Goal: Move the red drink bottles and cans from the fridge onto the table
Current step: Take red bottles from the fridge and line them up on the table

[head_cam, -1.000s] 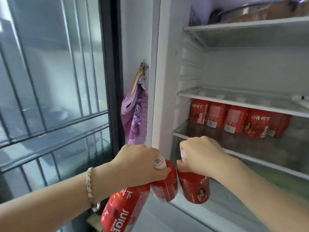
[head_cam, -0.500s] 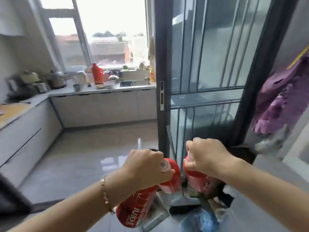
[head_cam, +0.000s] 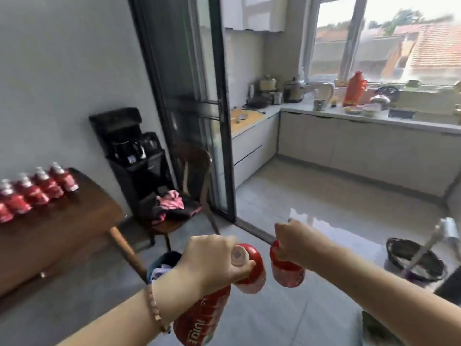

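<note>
The left hand (head_cam: 212,260) is clenched round the necks of two red bottles: one (head_cam: 252,270) juts toward three o'clock past the thumb, its pale cap (head_cam: 239,255) showing, and the other (head_cam: 202,318) hangs toward six o'clock under the wrist, its label reading JUICE upside down. A bead bracelet (head_cam: 154,308) circles that wrist. Just beside it at three o'clock, the right hand (head_cam: 294,245) grips the top of a third bottle (head_cam: 287,273), which hangs below the fist; the second and third bottles are close, and I cannot tell whether they touch. All three are in the air above the grey floor (head_cam: 274,320). Out at nine o'clock stands a dark wooden counter (head_cam: 62,233) with a row of red bottles (head_cam: 37,193) upright along its far edge by the wall. At eleven o'clock from the hands a wooden chair (head_cam: 197,171) bears a heap of pink and dark clothes (head_cam: 169,203), with a black stand (head_cam: 134,156) behind it. At twelve o'clock a dark-framed glass door (head_cam: 194,108) stands open to a kitchen. At one o'clock the kitchen counter (head_cam: 349,113) under a window (head_cam: 399,38) carries a red flask (head_cam: 354,88) and pots, blurred. At three o'clock a dark basket (head_cam: 414,260) sits on the floor.
</note>
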`<state>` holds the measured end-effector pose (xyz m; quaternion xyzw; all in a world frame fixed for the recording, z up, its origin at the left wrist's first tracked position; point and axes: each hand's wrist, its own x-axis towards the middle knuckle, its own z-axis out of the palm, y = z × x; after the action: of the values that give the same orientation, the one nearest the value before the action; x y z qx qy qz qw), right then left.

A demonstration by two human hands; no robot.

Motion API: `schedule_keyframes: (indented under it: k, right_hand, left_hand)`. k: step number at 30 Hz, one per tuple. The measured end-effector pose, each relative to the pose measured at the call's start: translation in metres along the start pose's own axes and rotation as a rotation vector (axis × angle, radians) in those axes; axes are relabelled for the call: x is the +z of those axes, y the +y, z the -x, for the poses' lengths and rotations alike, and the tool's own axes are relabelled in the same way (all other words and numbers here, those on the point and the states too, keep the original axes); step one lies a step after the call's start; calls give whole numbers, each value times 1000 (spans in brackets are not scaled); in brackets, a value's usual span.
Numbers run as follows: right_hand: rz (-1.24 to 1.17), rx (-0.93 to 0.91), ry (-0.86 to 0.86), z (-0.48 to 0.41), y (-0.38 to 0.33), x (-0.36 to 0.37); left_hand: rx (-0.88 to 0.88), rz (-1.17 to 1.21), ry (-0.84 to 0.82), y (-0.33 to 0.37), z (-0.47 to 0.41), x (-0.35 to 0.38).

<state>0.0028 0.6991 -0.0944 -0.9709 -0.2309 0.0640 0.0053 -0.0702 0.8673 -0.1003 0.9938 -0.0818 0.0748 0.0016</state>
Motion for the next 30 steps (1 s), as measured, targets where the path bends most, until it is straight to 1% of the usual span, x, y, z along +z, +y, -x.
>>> schedule_keyframes:
  k: [3, 5, 7, 9, 12, 15, 17, 20, 21, 23, 24, 26, 30]
  right_hand:
    - [-50, -110, -71, -58, -103, 10]
    - [-50, -149, -68, -75, -135, 12]
    - [-51, -246, -100, -110, -208, 19]
    - [-30, -324, -140, -138, -259, 20]
    - [-31, -418, -142, -172, -319, 24]
    - [-36, -527, -132, -223, -394, 33]
    - [-55, -573, -132, -241, -419, 31]
    - [-68, -674, -142, -298, -476, 34]
    - [-75, -680, -164, -305, -486, 32]
    - [-87, -722, -169, -354, -533, 29]
    - [-94, -728, -160, -360, -540, 26]
    - [-104, -748, -173, -403, -583, 26]
    - [-142, -758, -203, -457, -651, 35]
  left_hand:
    - [-164, 29, -21, -91, 46, 1]
    - [-227, 0, -57, -117, 57, -3]
    - [-342, -5, -64, -178, 84, 1]
    - [-451, -10, -87, -220, 101, 0]
    - [-554, -3, -98, -272, 117, 2]
    - [-699, 9, -87, -348, 132, 11]
    - [-733, -13, -122, -378, 136, 11]
    - [-821, -5, -106, -444, 136, 20]
    - [-843, -9, -116, -457, 137, 19]
    - [-916, 6, -88, -515, 133, 24]
    - [-925, -2, -84, -524, 133, 23]
    - [-987, 14, -41, -573, 132, 27]
    - [-1060, 61, 8, -648, 139, 38]
